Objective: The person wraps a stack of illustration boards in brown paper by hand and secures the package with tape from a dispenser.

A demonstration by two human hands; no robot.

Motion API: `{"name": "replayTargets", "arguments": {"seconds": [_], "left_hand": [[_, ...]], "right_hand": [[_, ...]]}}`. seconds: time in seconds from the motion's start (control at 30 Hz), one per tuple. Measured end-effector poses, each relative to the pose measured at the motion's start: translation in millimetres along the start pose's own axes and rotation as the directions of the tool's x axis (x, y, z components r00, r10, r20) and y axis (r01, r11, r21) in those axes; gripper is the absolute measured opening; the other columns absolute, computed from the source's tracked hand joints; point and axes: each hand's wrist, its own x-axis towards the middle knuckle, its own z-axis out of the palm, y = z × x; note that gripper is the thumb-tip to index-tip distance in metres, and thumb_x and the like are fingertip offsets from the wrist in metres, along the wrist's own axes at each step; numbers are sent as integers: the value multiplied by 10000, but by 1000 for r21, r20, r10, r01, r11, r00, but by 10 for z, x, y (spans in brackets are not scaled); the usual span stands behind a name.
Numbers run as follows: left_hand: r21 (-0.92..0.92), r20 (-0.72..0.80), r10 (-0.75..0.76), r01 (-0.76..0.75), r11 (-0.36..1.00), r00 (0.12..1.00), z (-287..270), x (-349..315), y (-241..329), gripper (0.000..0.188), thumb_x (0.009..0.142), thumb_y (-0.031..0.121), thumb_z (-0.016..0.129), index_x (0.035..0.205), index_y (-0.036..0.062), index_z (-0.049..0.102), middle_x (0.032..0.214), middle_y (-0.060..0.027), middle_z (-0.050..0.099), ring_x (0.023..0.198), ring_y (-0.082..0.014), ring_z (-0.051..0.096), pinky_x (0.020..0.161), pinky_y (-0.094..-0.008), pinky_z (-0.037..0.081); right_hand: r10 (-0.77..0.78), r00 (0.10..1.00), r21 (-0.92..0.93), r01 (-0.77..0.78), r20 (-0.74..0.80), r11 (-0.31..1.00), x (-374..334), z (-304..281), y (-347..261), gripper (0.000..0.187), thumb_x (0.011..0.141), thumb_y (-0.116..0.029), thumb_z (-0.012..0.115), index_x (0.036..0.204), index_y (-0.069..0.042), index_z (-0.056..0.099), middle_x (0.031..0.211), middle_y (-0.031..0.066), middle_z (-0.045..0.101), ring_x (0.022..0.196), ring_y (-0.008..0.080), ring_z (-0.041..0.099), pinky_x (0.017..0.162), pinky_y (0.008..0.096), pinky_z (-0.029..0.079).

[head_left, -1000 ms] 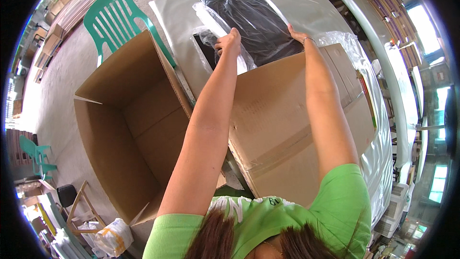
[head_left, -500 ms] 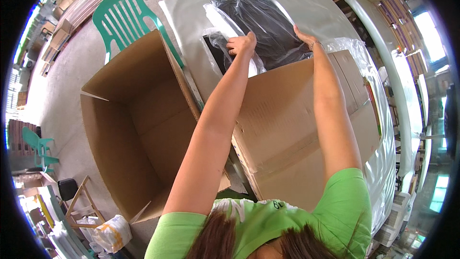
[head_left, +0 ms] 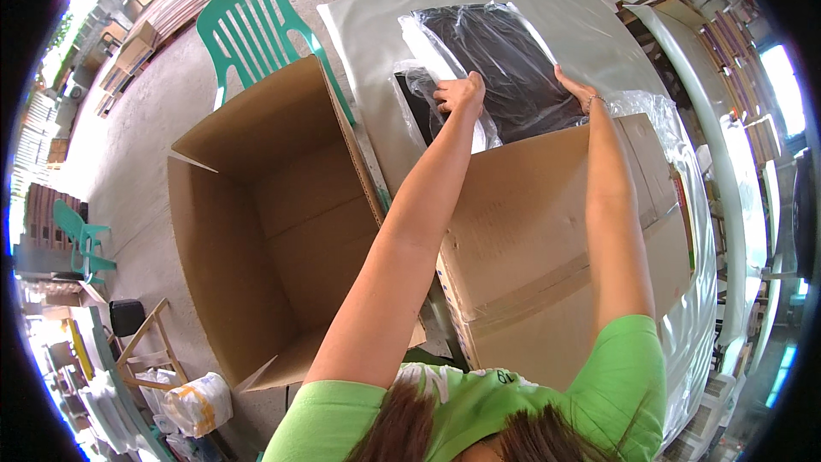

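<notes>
At the upper middle of the head view, a flat, dark rectangular panel in clear plastic film [head_left: 513, 51] lies on the surface covered in pale grey sheeting [head_left: 369, 38], outside both boxes. Film spreads across its face, so the covering looks largely done; the loose folds along its left side look unsettled. The left hand [head_left: 462, 96] has its fingers curled, seemingly clamped on the film by the white left edge; the right hand [head_left: 576, 91] rests along the right edge, and whether it grips underneath cannot be told. A flat-topped brown cardboard box [head_left: 522, 205] lies below both forearms, hiding the panel's near edge and standing in the way of a close reach. Left of centre is a deep, open brown cardboard box [head_left: 218, 248], with a green plastic slatted chair [head_left: 235, 56] behind it. Crumpled clear plastic [head_left: 654, 111] lies right of the right hand.
</notes>
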Motion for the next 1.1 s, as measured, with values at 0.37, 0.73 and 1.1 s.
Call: {"name": "replayTargets", "arguments": {"seconds": [0.37,0.73,1.1], "left_hand": [[19,-43,-22,22,1000,999,-73,45,-39,781,757,360,629,1374,33,281,1421,-198,287,1328,-443,288,1059,-493,360],[7,13,8,-8,1000,1000,-66,-96,5,759,756,343,629,1358,30,290,1420,-201,282,1328,-458,272,1055,-498,371],[55,-20,68,-67,996,997,-20,-32,-43,739,774,417,600,1335,13,338,1413,-222,315,1323,-443,311,1067,-490,339]], "right_hand": [[84,996,80,-86,28,993,117,164,45,1074,786,-790,450,1525,-132,31,1588,131,41,1457,291,79,1142,494,157],[191,974,161,-209,120,965,381,-77,316,1197,747,-844,420,1485,41,93,1515,250,225,1380,298,314,1086,433,323],[137,991,108,-134,-13,985,350,-3,319,1124,755,-823,450,1499,-34,157,1506,187,287,1354,278,351,1081,410,331]]}}
